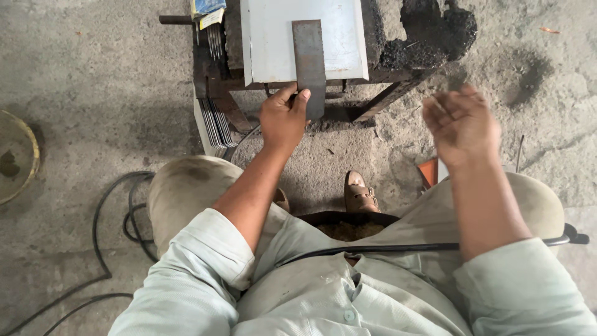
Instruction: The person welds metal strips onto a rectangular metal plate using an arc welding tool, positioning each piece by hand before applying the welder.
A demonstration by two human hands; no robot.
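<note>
The left hand (283,118) pinches the near end of a flat rusty steel strip (309,65), thumb on top and fingers curled beneath, which keeps the strip lying flat and lengthwise on the pale metal plate (273,43) while its lower end overhangs the plate's near edge. The plate rests on a dark, soot-caked iron stand (398,81) at twelve o'clock from the seated person. The right hand (461,124) hangs in the air at two o'clock, fingers spread and loosely bent, holding nothing and touching nothing; it looks motion-blurred. A bundle of welding rods (214,40) leans at eleven o'clock against the stand's left side, close to the strip's path. A black cable (385,247) crosses the lap, more cable (112,211) loops on the floor at eight o'clock, and a yellowish pan (15,155) sits at nine o'clock.
</note>
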